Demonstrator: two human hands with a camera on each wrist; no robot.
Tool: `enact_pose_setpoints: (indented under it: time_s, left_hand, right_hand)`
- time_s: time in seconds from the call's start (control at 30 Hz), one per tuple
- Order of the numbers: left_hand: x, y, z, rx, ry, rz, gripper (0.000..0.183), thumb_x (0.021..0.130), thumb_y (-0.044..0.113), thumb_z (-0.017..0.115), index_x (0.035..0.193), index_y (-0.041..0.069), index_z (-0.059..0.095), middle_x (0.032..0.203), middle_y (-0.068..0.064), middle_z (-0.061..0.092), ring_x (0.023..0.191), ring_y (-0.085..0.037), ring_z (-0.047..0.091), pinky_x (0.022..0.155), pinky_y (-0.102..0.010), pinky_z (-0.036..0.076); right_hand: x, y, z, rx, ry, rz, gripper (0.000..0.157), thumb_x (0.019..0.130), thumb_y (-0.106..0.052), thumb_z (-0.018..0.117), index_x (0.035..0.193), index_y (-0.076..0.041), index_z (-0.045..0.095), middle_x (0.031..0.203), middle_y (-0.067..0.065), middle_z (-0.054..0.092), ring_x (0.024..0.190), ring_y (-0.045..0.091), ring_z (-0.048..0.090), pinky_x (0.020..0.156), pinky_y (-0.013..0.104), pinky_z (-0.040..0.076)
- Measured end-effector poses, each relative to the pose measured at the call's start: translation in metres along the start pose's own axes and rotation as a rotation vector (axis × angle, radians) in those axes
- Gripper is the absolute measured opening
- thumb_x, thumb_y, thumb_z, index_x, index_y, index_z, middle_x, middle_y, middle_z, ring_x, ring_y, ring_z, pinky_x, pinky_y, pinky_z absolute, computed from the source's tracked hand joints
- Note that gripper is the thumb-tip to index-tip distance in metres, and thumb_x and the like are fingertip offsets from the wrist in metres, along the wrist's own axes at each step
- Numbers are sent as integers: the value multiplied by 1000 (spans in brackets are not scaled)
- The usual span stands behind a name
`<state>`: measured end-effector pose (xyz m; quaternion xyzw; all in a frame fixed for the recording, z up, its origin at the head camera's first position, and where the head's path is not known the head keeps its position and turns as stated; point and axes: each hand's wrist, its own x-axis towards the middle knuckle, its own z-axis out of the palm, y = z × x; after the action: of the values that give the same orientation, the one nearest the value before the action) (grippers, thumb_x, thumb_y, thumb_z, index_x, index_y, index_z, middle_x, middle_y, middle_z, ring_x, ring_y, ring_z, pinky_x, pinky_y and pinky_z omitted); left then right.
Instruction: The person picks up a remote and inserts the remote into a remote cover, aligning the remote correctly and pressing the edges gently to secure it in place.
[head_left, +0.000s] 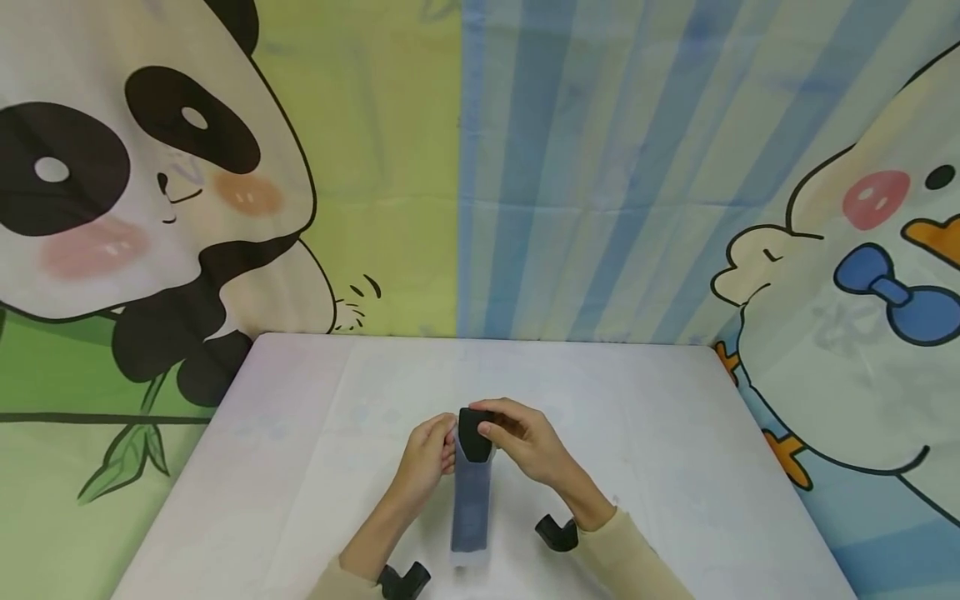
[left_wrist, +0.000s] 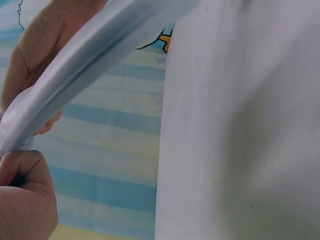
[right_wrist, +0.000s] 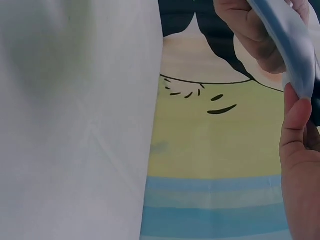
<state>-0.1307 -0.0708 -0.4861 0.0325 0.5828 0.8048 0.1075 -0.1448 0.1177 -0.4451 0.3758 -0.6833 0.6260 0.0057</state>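
Note:
A long, narrow blue-grey packet [head_left: 472, 508] with a black upper end [head_left: 474, 435] and a clear plastic lower edge is held up over the white table. My left hand [head_left: 427, 454] pinches its upper left edge, fingers curled in. At the top right, my right hand [head_left: 528, 440] grips the black end between thumb and fingers. From the left wrist, the packet [left_wrist: 80, 75] appears edge-on as a whitish, filmy strip above my left hand [left_wrist: 27, 195]. In the right wrist view, the thumb of my right hand [right_wrist: 300, 150] presses the lower tip of the blue strip [right_wrist: 290, 45].
The white table [head_left: 637, 417] spreads around both hands. A printed cloth with a panda [head_left: 165, 167] and a white duck [head_left: 840, 375] hangs behind it. Black camera pieces [head_left: 557, 533] sit at both wrists, beside beige sleeves [head_left: 630, 554].

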Motion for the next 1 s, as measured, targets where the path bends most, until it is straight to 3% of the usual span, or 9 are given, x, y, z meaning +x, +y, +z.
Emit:
enact_pose_setpoints:
  time_s: [0.1, 0.2, 0.33, 0.43, 0.57, 0.7, 0.83, 0.93, 1.0]
  left_hand:
    - [1, 2, 0, -21, 10, -6, 33, 105, 23, 43, 76, 7, 39, 63, 3, 31, 53, -8, 27, 48, -20, 26]
    - [2, 3, 0, -28, -14, -16, 33, 106, 22, 42, 76, 7, 39, 63, 3, 31, 53, -8, 28, 49, -20, 26]
    - [2, 2, -3, 47, -93, 3, 38, 107, 26, 44, 77, 4, 40, 63, 1, 33, 52, -8, 31, 49, -20, 27]
    - [1, 2, -5, 132, -127, 39, 44, 107, 35, 47, 79, 1, 43, 65, -1, 36, 53, -9, 33, 49, -20, 29]
    - [0, -2, -9, 218, -73, 63, 48, 106, 40, 49, 81, 0, 47, 66, -2, 41, 56, -11, 39, 50, -22, 35]
    - [-1, -8, -13, 315, -18, 106, 36, 106, 35, 51, 99, 1, 55, 81, -6, 55, 71, -17, 54, 61, -27, 48]
    - [-2, -11, -16, 376, -88, 125, 31, 104, 27, 58, 128, 7, 57, 110, -9, 66, 97, -22, 66, 82, -32, 54]
    - [0, -11, -17, 374, -140, 135, 33, 102, 25, 62, 130, 8, 60, 112, -9, 69, 98, -23, 68, 84, -31, 53]
    - [1, -11, -16, 379, -131, 155, 31, 100, 25, 65, 126, 8, 64, 107, -8, 71, 93, -22, 69, 81, -29, 53]
  right_hand:
    - [0, -1, 1, 3, 3, 8, 30, 93, 17, 57, 123, 15, 58, 99, 26, 62, 67, 40, 51, 61, 30, 50]
    - [-1, 0, 1, -3, 2, 23, 30, 94, 16, 57, 124, 14, 58, 102, 25, 63, 72, 36, 56, 64, 29, 52]
    - [-4, 1, 0, -22, 26, 7, 31, 94, 16, 58, 125, 13, 59, 107, 23, 64, 80, 25, 60, 64, 35, 53]
    - [-6, 1, 1, -20, 73, -6, 31, 93, 17, 59, 124, 13, 59, 105, 23, 64, 80, 22, 59, 65, 33, 52]
    - [-6, 1, 2, -15, 121, 1, 31, 92, 17, 60, 123, 13, 59, 103, 23, 64, 80, 20, 59, 66, 25, 51]
    - [-6, 4, 2, -23, 149, 27, 30, 93, 15, 60, 122, 12, 60, 101, 22, 64, 78, 18, 58, 65, 24, 50]
    - [-7, 18, 0, 4, 155, 73, 31, 93, 14, 61, 124, 11, 60, 105, 24, 63, 82, 21, 61, 68, 26, 53]
    - [-9, 31, 0, 24, 149, 114, 33, 94, 11, 62, 127, 9, 60, 111, 24, 63, 88, 22, 62, 71, 26, 53]
    - [-9, 34, 0, 37, 158, 134, 35, 95, 9, 62, 129, 7, 59, 115, 23, 62, 89, 22, 62, 71, 29, 54]
